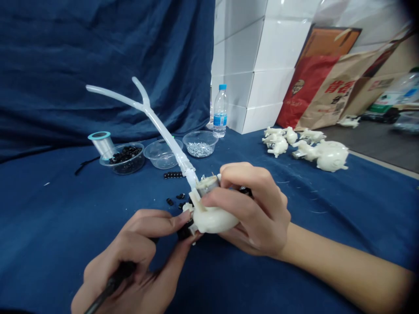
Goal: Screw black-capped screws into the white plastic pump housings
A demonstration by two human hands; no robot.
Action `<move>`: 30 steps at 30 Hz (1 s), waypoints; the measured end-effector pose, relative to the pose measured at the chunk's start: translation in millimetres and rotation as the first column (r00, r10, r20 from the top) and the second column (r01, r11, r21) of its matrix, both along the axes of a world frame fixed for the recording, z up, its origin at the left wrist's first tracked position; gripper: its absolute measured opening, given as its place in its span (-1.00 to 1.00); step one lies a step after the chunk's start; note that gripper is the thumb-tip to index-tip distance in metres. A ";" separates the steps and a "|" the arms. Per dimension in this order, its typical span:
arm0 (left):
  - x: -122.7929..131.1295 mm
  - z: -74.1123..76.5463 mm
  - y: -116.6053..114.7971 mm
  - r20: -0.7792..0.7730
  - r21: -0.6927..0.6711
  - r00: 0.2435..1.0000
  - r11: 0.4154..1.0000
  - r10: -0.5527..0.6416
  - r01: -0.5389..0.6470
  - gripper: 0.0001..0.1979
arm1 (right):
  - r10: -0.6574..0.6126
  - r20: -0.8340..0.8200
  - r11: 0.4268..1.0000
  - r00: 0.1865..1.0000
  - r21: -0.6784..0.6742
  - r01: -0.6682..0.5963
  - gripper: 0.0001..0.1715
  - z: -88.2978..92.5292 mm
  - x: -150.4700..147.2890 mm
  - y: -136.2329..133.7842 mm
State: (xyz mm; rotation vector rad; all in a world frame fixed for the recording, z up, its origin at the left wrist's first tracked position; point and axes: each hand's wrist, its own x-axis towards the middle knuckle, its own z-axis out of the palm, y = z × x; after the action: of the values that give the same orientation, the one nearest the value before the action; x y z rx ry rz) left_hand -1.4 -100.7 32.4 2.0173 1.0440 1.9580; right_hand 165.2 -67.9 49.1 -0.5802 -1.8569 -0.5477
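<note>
The white body [212, 219] is being clasped by the curled right fingers [244, 196], while a black part [185, 231] is being pinched by the left fingers [176, 221], with more bodies [288, 144] lying at one o'clock.

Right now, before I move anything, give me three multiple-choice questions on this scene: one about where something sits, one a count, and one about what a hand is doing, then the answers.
1. Where is the bowl of silver screws relative to the water bottle?
A. On top of the white boxes
B. In front of it on the blue cloth
C. Inside the paper bag

2. How many clear plastic bowls stand on the cloth?
A. Two
B. Four
C. Three

3. What is the right hand doing?
A. Holding a white plastic body fitted with a small metal motor
B. Lying flat on the cloth
C. Gripping the bottle

Answers:
1. B, the bowl sits on the cloth just before the bottle.
2. C, the bowl of black pieces, the middle bowl and the screw bowl.
3. A, its fingers wrap that body.
</note>
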 end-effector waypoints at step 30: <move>-7.4 -15.0 -4.9 -0.079 -0.073 0.996 0.997 -0.032 0.027 -0.48 | 0.093 -0.024 0.994 0.995 0.062 -0.092 -0.81 -12.6 12.3 4.1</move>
State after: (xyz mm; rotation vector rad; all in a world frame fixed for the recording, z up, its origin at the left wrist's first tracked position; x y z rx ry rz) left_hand -8.7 -105.6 17.5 2.0756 1.0785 1.8128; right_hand 177.5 -63.8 36.4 -0.4563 -1.8252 -0.5308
